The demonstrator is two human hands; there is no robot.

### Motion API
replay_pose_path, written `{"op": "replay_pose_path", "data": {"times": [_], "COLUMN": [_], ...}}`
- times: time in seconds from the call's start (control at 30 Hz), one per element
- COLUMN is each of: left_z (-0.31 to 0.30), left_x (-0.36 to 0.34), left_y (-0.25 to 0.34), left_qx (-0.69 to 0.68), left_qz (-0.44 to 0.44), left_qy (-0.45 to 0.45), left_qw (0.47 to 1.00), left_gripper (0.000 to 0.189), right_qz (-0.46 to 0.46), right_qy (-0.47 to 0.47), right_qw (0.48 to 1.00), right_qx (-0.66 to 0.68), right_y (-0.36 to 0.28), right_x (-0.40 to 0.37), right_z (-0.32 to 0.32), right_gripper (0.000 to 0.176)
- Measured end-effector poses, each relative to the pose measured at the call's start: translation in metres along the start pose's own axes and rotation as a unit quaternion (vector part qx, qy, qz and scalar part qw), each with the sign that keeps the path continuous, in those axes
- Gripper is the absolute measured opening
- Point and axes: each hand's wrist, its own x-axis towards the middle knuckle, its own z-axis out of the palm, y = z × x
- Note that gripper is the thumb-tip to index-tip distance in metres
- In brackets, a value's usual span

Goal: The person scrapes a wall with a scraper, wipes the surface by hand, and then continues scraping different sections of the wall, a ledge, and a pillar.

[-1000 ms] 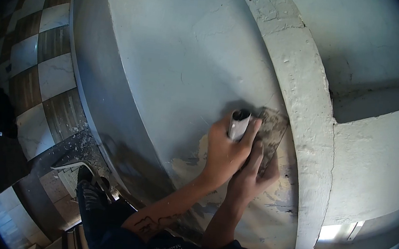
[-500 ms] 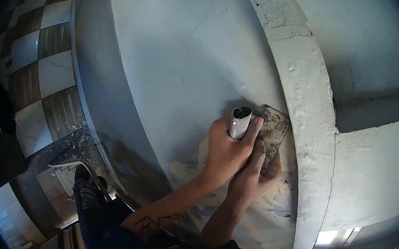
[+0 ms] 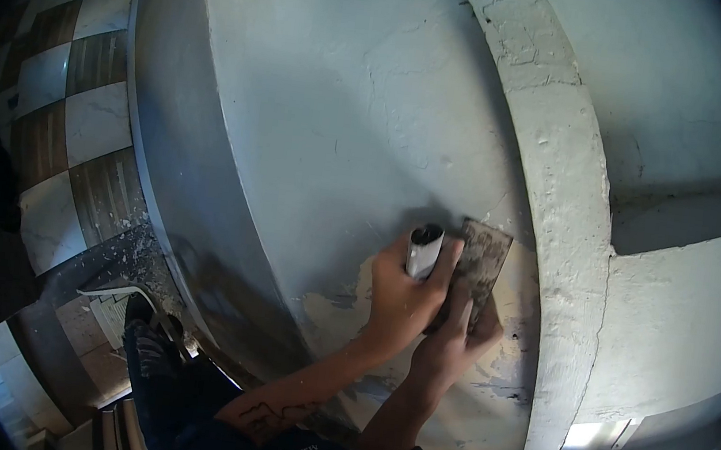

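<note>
Flat plate (image 3: 487,250): drawing slightly away from the pale raised band (image 3: 551,193) and down the wall (image 3: 320,114) since the earlier frame, so a strip of wall is now showing between plate and band; it is sitting near the wall's right edge, its face mottled with grime.
Left hand (image 3: 406,297): moving down along with the plate, its fingers wrapping tightly around a pale tube, its thumb lying just beside the plate's left edge.
Tube (image 3: 423,257): poking out of the left hand, its dark open end facing up toward the camera; whether it is joining the plate, one cannot tell.
Right hand (image 3: 457,334): gripping the plate's lower part, its fingers clamping on it, the far side being hidden.
Peeled patch (image 3: 333,308): spreading around and below both hands toward the wall's lower edge, cream and grey layers showing through.
Tiled floor (image 3: 98,122): running along beyond the wall's left edge in a brown and white check, pale debris (image 3: 143,262) scattering near one leg (image 3: 154,357).
</note>
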Motion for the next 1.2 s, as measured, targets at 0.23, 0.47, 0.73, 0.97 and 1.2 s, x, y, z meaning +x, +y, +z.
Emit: {"op": "replay_pose_path", "data": {"times": [0.23, 0.47, 0.73, 0.97, 1.2], "left_z": [-0.004, -0.008, -0.004, -0.003, -0.006], "left_x": [-0.004, -0.004, 0.004, 0.007, 0.000], "left_y": [-0.005, -0.006, 0.010, 0.006, -0.005], "left_qx": [-0.005, -0.011, -0.020, 0.003, -0.015], "left_qz": [-0.015, -0.012, -0.006, 0.027, 0.014], "left_qy": [0.002, -0.004, -0.005, 0.021, 0.030], "left_qw": [1.000, 1.000, 1.000, 0.999, 0.999], "left_gripper": [0.015, 0.016, 0.013, 0.013, 0.015], "right_qz": [-0.016, -0.092, -0.022, 0.032, 0.054], "right_qy": [0.002, -0.032, -0.019, 0.001, -0.113], "right_qw": [1.000, 0.993, 0.997, 0.999, 0.992], "right_qx": [0.017, -0.059, 0.076, 0.033, -0.032], "right_y": [-0.005, 0.004, -0.011, -0.006, 0.001], "right_x": [-0.003, 0.005, 0.004, 0.005, 0.012], "right_z": [0.004, 0.002, 0.013, 0.013, 0.002], "right_gripper": [0.019, 0.012, 0.013, 0.019, 0.037]}}
